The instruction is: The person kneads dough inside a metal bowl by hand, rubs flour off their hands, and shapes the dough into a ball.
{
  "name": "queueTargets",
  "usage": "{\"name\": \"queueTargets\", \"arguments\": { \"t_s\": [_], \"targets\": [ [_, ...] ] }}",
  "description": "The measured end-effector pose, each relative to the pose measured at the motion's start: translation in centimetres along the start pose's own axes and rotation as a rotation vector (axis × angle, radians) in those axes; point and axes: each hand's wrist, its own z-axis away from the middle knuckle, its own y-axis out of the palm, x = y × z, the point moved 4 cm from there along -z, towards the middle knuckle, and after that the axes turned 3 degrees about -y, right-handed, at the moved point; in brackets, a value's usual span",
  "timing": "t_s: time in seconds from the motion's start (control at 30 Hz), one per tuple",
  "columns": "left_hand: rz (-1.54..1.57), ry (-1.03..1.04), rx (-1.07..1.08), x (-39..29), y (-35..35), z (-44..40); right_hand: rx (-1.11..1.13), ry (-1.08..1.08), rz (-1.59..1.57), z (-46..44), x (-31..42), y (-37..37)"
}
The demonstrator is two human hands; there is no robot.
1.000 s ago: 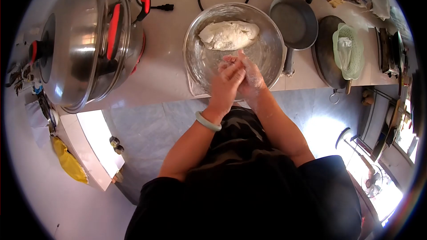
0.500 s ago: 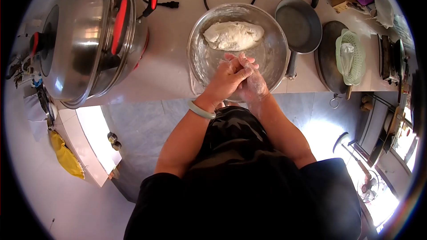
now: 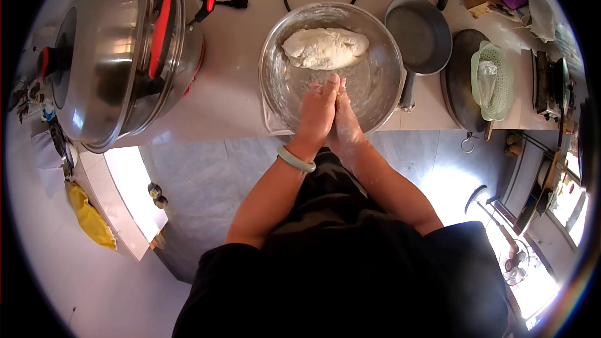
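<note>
Dough [image 3: 325, 49] is lying in the far half of the metal mixing bowl [image 3: 383, 72] on the tabletop [image 3: 231, 87], while the left hand [image 3: 318, 112] and flour-dusted right hand [image 3: 347, 122] are pressing palm to palm just short of it.

The dough [image 3: 325, 48] in the silver bowl [image 3: 383, 72] is creamy white. Left of the bowl, a silver pot [image 3: 103, 62] has red-and-black handles [image 3: 164, 37]; to its right sit a dark grey pan [image 3: 418, 34] and a pale green basket [image 3: 504, 91]. Beneath the bowl, the worktop [image 3: 235, 81] is pinkish beige.
</note>
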Motion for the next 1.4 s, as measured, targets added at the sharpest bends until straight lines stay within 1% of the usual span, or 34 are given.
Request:
{"name": "queueTargets", "arguments": {
  "t_s": [0.03,0.07,0.13,0.17,0.2,0.23,0.27,0.33,0.37,0.4,0.43,0.53,0.6,0.63,0.73,0.8,0.83,0.9,1.03,1.1,1.13,1.23,1.3,1.4],
  "targets": [
    [-0.049,0.021,-0.016,0.2,0.1,-0.1,0.028,0.020,0.019,-0.4,0.2,-0.7],
    [-0.182,0.090,-0.082,2.0,-0.1,-0.8,0.057,0.038,0.038,-0.8,0.3,-1.2],
    [-0.437,0.122,-0.149,3.6,-0.7,-1.8,0.242,-0.003,-0.180,1.1,1.9,1.0],
    [-0.564,0.133,-0.186,4.4,-1.0,-2.4,0.223,0.014,-0.205,0.9,2.4,1.2],
    [-0.735,0.184,-0.170,3.4,-0.3,-2.1,0.203,0.031,-0.231,0.7,2.9,1.3],
    [-0.905,0.234,-0.156,2.8,0.2,-1.9,0.069,0.091,-0.170,-0.9,3.4,0.5],
    [-0.768,0.288,-0.140,3.0,0.3,-1.8,-0.063,0.151,-0.110,-2.1,3.8,-0.2],
    [-0.497,0.387,-0.098,4.1,0.4,-1.5,-0.058,0.133,-0.207,-3.1,4.7,-0.4],
    [-0.550,0.363,-0.182,4.4,-0.4,-1.4,-0.058,0.121,-0.257,-3.3,5.1,-0.7],
    [-0.600,0.336,-0.264,4.5,-1.2,-1.2,0.039,0.082,-0.146,-3.2,5.2,-0.8],
    [-0.648,0.304,-0.345,4.7,-1.6,-0.9,0.045,0.069,-0.159,-3.1,5.2,-1.1],
    [-0.252,0.248,-0.471,5.3,-1.7,0.1,0.068,0.013,-0.217,-2.8,5.2,-1.0],
    [-0.275,0.176,-0.444,4.9,-0.9,1.0,0.079,-0.049,-0.285,-2.5,5.2,-0.6],
    [-0.287,0.140,-0.430,4.9,-0.6,1.2,0.140,-0.062,-0.341,-2.4,5.3,-0.1],
    [0.349,0.013,-0.026,6.6,0.9,-0.4,0.295,-0.090,-0.484,-1.9,5.5,1.4],
    [0.400,-0.020,-0.011,6.6,1.1,-0.4,0.365,-0.092,-0.547,-1.8,5.8,2.0],
    [0.425,-0.038,-0.003,6.5,1.2,-0.4,0.377,-0.098,-0.515,-1.9,6.0,2.3],
    [0.443,0.001,-0.049,6.6,1.7,-0.3,0.387,-0.102,-0.456,-1.6,6.3,2.7],
    [0.449,0.072,-0.107,5.8,2.1,-0.3,0.293,-0.178,-0.300,-1.3,6.8,3.3],
    [0.455,0.060,-0.141,5.7,2.4,-0.3,0.219,-0.212,-0.237,-1.0,6.9,3.7],
    [0.459,0.051,-0.158,5.7,2.5,-0.2,0.220,-0.241,-0.204,-0.9,6.9,3.8],
    [0.490,0.073,-0.072,5.2,2.5,-0.8,0.226,-0.326,-0.098,-0.6,6.8,3.8],
    [0.495,0.049,-0.097,4.3,2.9,-0.6,0.240,-0.390,-0.012,-1.0,6.8,3.9],
    [0.516,-0.006,-0.077,5.1,2.2,-0.9,0.224,-0.439,0.104,-0.9,6.2,3.7]
  ]
}}
